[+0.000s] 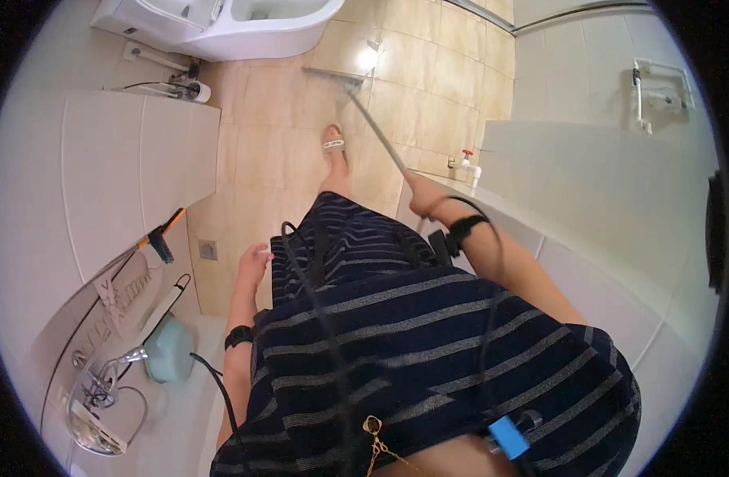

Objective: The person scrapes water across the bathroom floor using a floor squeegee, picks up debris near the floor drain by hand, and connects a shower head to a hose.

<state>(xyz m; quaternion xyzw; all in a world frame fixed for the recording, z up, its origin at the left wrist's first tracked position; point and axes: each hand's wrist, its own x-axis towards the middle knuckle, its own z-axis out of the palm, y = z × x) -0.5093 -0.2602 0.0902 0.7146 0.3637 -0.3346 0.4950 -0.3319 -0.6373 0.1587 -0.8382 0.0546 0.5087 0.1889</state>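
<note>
My right hand (pixel 425 195) is wrapped round the grey handle (pixel 379 139) of what looks like a floor squeegee. The handle slants forward and left to a thin, wide head (pixel 333 75), which lies on the tiled floor near a bright reflection; the head is slightly blurred. My left hand (pixel 255 264) hangs beside the striped dark dress (pixel 348 246), its fingers loosely bent and apart, holding nothing. One foot in a sandal (pixel 333 145) shows on the floor, short of the squeegee head.
A white toilet (pixel 277 36) stands at the far left. A red-handled valve (pixel 466 155) sticks out at the right. To the left are a floor drain (pixel 209 250), a brush (pixel 161 246), a pale green basin (pixel 169 350) and a shower mixer (pixel 100 381). Cables hang before me.
</note>
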